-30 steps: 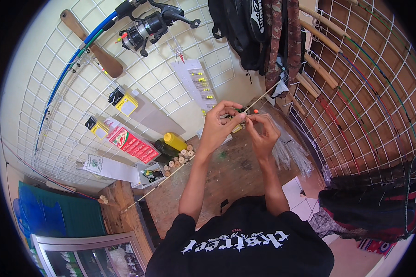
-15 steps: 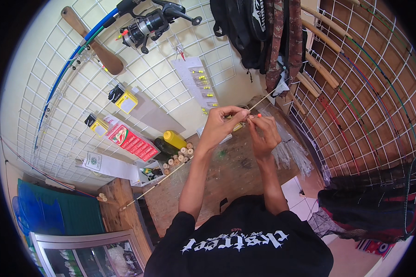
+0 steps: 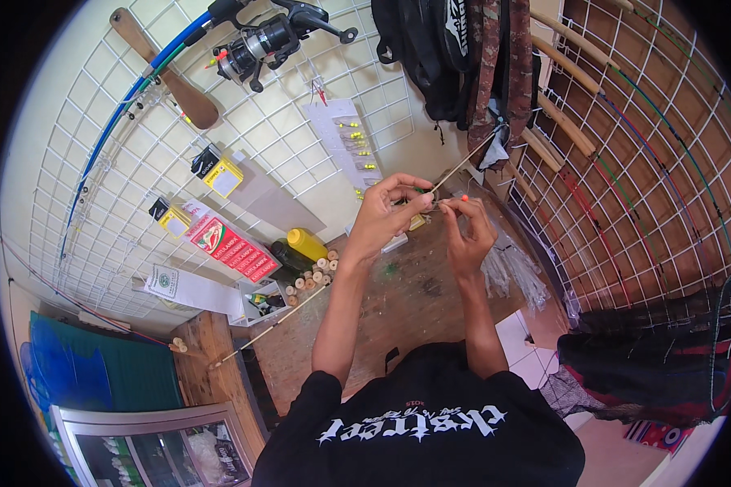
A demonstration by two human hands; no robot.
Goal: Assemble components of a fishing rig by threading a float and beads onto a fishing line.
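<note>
Near the frame's centre, a rod (image 3: 461, 166) is clamped by the left hand (image 3: 384, 217); the fingertips of the right hand (image 3: 471, 235) are pressed together. What is pinched there cannot be told.

A wooden table (image 3: 406, 304) bears a yellow bottle (image 3: 307, 244), pale round pieces (image 3: 300, 283) and clear plastic packets (image 3: 510, 268).

Black T-shirt (image 3: 430, 461) with short sleeves (image 3: 323, 396); across its front, large white lettering (image 3: 414, 430) in a spiky blackletter style, upside down here, beside smaller white script and tiny red print (image 3: 415, 403). Left hand (image 3: 382, 223), right hand (image 3: 472, 240) and forearms (image 3: 341, 312) are bare
</note>
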